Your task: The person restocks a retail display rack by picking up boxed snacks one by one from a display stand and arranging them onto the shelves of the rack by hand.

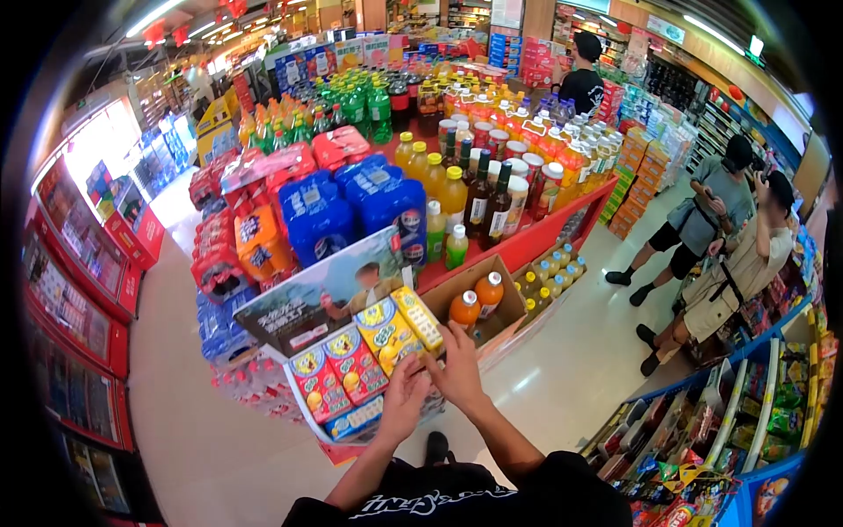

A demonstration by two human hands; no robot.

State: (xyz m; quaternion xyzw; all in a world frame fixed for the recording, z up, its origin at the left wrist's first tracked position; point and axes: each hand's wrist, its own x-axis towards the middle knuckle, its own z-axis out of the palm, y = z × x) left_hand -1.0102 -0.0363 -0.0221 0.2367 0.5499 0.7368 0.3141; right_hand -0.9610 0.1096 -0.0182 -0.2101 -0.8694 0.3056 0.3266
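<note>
My right hand [458, 364] is at the near end of a narrow yellow carton [418, 318], with fingers along its right side and thumb at its lower end. My left hand [406, 395], fingers loosely apart, rests in front of a wider yellow cartoon-printed carton [385, 335] and holds nothing I can see. Beside these, red cartons [356, 364] with the same cartoon figure stand in a row. A blue carton [356, 420] lies in front of them. All sit in a display box with a printed back panel [307, 294].
An open cardboard box [505, 329] with orange-capped bottles [489, 290] adjoins on the right. Behind are blue Pepsi packs [318, 220] and many bottles on a red stand [527, 228]. Two people [729, 228] stand at right near snack shelves [702, 422]; another person [581, 83] is farther back.
</note>
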